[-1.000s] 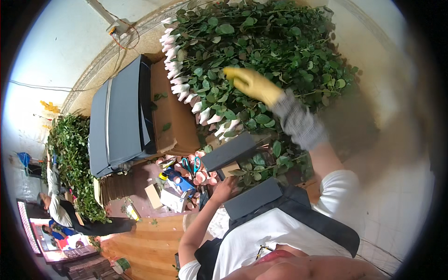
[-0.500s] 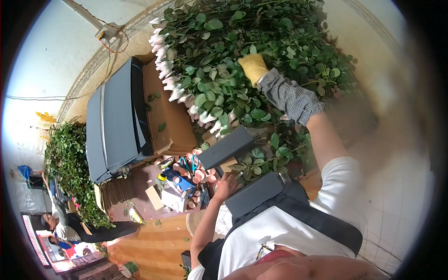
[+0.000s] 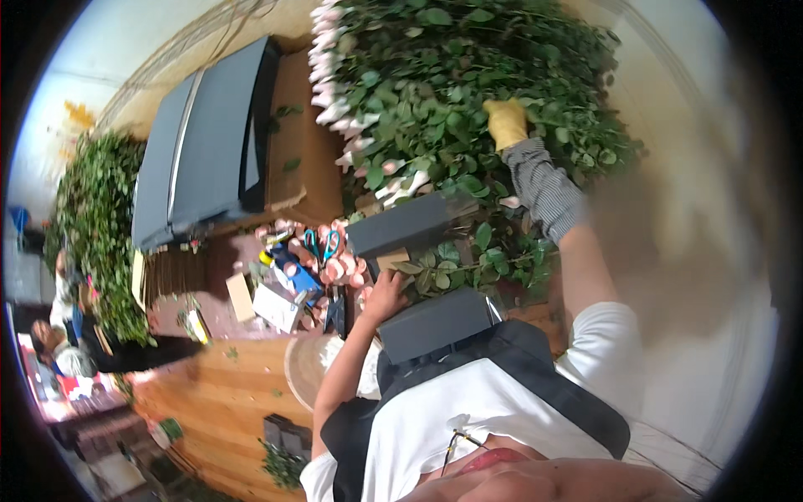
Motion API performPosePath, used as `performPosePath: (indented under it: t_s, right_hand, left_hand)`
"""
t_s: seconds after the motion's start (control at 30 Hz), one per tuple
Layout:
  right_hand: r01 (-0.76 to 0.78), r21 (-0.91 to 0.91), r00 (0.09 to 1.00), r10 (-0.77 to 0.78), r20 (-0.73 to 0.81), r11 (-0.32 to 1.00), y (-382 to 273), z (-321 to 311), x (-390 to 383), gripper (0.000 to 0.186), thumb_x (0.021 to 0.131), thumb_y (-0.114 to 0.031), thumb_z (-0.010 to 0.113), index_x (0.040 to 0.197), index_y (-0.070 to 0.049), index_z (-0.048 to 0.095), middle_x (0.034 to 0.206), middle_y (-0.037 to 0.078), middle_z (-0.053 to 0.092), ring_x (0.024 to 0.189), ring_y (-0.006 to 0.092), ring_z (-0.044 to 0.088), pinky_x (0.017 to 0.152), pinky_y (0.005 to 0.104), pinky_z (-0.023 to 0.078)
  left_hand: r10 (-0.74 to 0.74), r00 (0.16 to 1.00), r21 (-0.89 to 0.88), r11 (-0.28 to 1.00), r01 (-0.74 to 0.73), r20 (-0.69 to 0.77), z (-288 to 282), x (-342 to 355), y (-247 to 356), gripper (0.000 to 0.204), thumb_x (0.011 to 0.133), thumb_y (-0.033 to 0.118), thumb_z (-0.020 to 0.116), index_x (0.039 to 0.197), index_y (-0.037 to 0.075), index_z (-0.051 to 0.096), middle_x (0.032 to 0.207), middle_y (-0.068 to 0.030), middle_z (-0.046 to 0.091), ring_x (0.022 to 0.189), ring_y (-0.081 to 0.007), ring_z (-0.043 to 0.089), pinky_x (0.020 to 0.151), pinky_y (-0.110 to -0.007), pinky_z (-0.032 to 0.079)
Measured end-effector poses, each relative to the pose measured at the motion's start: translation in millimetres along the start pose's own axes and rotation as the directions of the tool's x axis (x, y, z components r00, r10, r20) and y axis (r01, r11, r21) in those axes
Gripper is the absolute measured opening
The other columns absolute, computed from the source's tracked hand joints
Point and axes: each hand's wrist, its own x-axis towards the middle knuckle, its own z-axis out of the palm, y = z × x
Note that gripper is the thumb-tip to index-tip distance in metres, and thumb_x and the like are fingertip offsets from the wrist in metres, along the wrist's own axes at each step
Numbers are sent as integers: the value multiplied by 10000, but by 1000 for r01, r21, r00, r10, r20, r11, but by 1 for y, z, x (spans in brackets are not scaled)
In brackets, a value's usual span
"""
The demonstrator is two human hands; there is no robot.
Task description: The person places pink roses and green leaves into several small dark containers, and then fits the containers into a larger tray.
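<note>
My bare left hand (image 3: 385, 294) has its fingers bent down between two dark grey blocks, beside a small brown cardboard piece (image 3: 391, 259) and cut leafy stems (image 3: 452, 269). What its fingertips hold is hidden. My right hand (image 3: 507, 124), in a yellow glove with a checked sleeve cover, looks closed at the near side of a big pile of leafy rose stems (image 3: 468, 75); leaves hide what is in it. Pale rose heads in white sleeves (image 3: 330, 109) line the pile's left edge. One dark block (image 3: 410, 224) lies beyond the stems, another (image 3: 439, 325) against my apron.
Left of the pile stands a brown carton (image 3: 305, 159) with grey-blue sheets (image 3: 217, 134) on top. Teal-handled scissors (image 3: 322, 244), pink petals, a blue box and a white box (image 3: 276, 308) lie nearby. A round tub (image 3: 303, 368) is beside my left arm. Another person (image 3: 63, 343) is at far left.
My right hand has drawn back toward me and slightly right across the leaves. My left hand stays between the blocks. The whole view has shifted.
</note>
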Motion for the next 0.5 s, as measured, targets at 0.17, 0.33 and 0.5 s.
performPosePath:
  t_s: [0.17, 0.33, 0.5]
  right_hand:
    - [30, -24, 803, -39, -594, 999, 12, -104, -17, 279, 817, 13, 609, 1047, -109, 709, 1085, 87, 711, 1102, 232, 632, 1092, 440, 380]
    - [208, 365, 959, -115, -260, 907, 51, -158, -99, 325, 811, 74, 562, 1098, -26, 679, 1149, 156, 679, 1069, 327, 642, 955, 408, 505]
    - [261, 463, 847, -431, 311, 847, 29, -83, -187, 330, 841, 22, 559, 1135, -50, 690, 1162, 173, 675, 1036, 319, 658, 935, 390, 520]
  left_hand:
    - [45, 997, 10, 999, -44, -63, 1, -4, 0, 455, 729, 160, 703, 1131, 8, 550, 1105, -266, 497, 1077, -438, 510, 926, -482, 457]
    - [109, 984, -125, 984, -126, -139, 1, -1, 2, 342, 767, 155, 692, 1064, 11, 605, 1015, -237, 564, 966, -424, 559, 861, -473, 480]
    - [196, 966, -118, 969, -217, -168, 30, -8, -36, 326, 820, 169, 681, 1103, 32, 598, 1127, -167, 586, 1054, -355, 562, 892, -413, 469]
